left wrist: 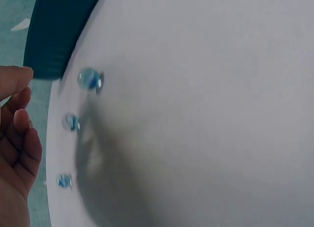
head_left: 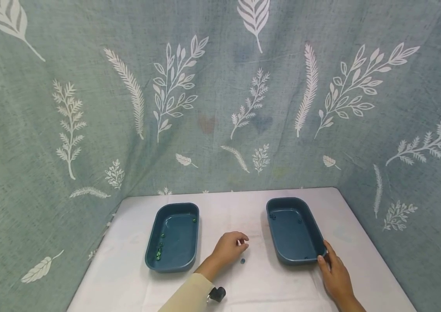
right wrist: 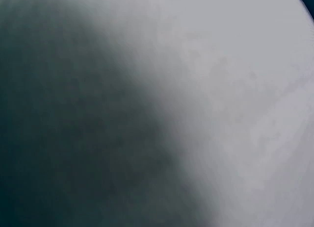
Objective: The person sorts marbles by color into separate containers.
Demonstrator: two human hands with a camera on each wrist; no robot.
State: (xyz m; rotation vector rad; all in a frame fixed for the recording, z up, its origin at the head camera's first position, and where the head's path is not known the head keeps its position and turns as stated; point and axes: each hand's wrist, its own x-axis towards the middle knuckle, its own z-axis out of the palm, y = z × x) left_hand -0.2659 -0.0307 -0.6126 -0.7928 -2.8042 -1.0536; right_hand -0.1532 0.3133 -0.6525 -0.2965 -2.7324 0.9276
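My left hand point(head_left: 230, 247) hovers over the white cloth between two blue trays, fingers loosely bent. Nothing shows between its thumb and fingers point(left wrist: 32, 148). Just below it in the head view lies a small blue marble point(head_left: 242, 261); the left wrist view shows three clear-and-blue glass marbles point(left wrist: 89, 78) in a loose row. My right hand point(head_left: 336, 275) holds the near right corner of the right tray point(head_left: 298, 261), thumb at the front and fingers along the side. A few small dark marbles point(head_left: 272, 216) lie in that tray. The right wrist view is mostly blurred.
The left tray point(head_left: 171, 269) contains several green marbles point(head_left: 159, 253), mostly along its left side. Patterned fabric point(head_left: 220, 108) hangs behind and beside the table point(head_left: 232, 208). A black object point(head_left: 217, 294) sits by my left sleeve.
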